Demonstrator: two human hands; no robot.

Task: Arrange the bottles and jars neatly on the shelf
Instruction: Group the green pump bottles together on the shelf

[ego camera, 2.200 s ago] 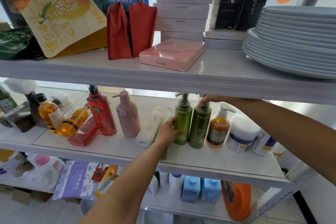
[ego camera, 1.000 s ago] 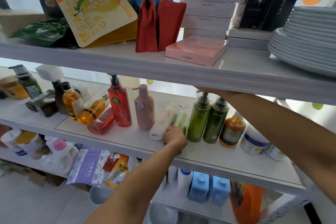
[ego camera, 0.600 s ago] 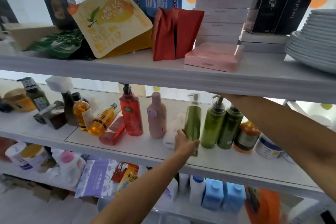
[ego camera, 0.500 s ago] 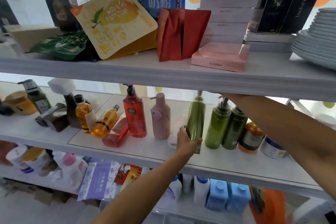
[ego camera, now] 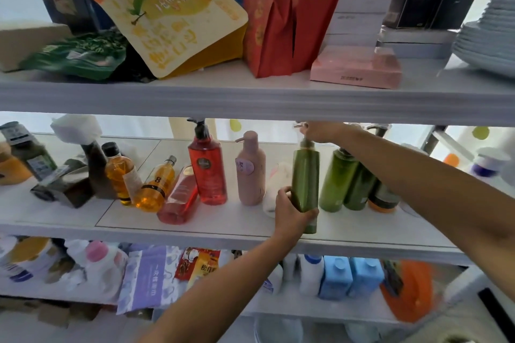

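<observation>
A slim green pump bottle [ego camera: 306, 175] stands upright on the middle shelf [ego camera: 223, 224]. My left hand [ego camera: 291, 211] grips its lower part and my right hand [ego camera: 323, 131] is closed on its pump top. Right of it stand two more green bottles [ego camera: 338, 178] and an amber one [ego camera: 383, 200]. A white bottle [ego camera: 276, 184] lies just behind my left hand. Further left stand a pink pump bottle [ego camera: 250, 170] and a red pump bottle [ego camera: 207, 167]; a red flat bottle [ego camera: 178, 198] and an orange bottle [ego camera: 156, 186] lean or lie beside them.
The upper shelf edge [ego camera: 250, 100] hangs right over the pump tops. Dark and amber bottles [ego camera: 117, 170] crowd the middle shelf's left end. White jars [ego camera: 487, 164] sit at the far right. The lower shelf holds blue bottles [ego camera: 351, 276], packets and an orange jug [ego camera: 409, 289].
My left hand lifted the slim green bottle from lying to upright and set it beside the other green bottles. My right hand moved from those bottles' pumps onto its top.
</observation>
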